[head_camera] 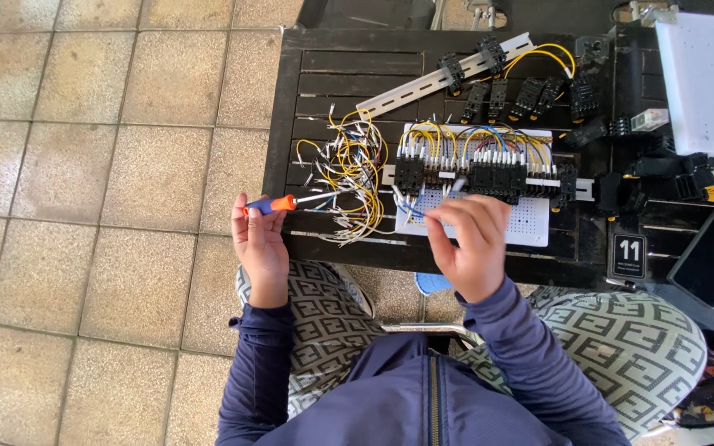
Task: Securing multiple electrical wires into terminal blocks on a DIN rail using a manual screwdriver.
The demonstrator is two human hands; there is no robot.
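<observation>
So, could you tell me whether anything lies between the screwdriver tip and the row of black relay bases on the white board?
Yes. A loose bundle of yellow and white wires lies between the screwdriver in the left hand and the relay bases. The right hand pinches wires just below them.

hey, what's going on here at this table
A seated person is wiring a row of black relay sockets on a white perforated board atop a dark slatted table. The left hand holds an orange-and-blue screwdriver. The right hand pinches a blue wire below the sockets. A loose bundle of yellow and white wires lies between, and a metal rail with spare sockets lies behind.
</observation>
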